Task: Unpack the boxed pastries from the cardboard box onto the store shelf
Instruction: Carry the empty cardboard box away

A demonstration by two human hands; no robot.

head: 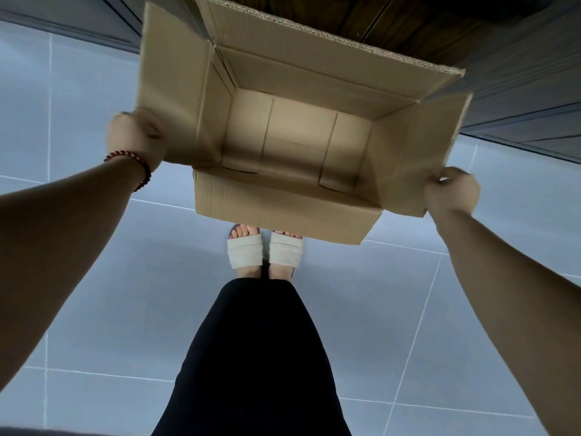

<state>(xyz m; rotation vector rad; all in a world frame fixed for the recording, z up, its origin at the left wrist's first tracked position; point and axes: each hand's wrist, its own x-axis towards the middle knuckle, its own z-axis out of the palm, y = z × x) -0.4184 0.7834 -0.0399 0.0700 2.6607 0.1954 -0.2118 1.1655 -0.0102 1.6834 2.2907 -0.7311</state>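
A brown cardboard box (pixel 298 133) is held in the air in front of me, its four flaps spread open. Its inside is bare; no pastry boxes show in it. My left hand (pixel 135 136), with a red bead bracelet on the wrist, grips the left flap near its lower corner. My right hand (pixel 451 190) pinches the lower corner of the right flap. The box hangs above my feet, tilted slightly down to the right.
Grey floor tiles (pixel 110 294) lie below. My feet in pale sandals (pixel 264 250) stand just under the box's near edge. A dark wooden surface (pixel 393 17) and grey panelled unit bases (pixel 528 89) run along the top, behind the box.
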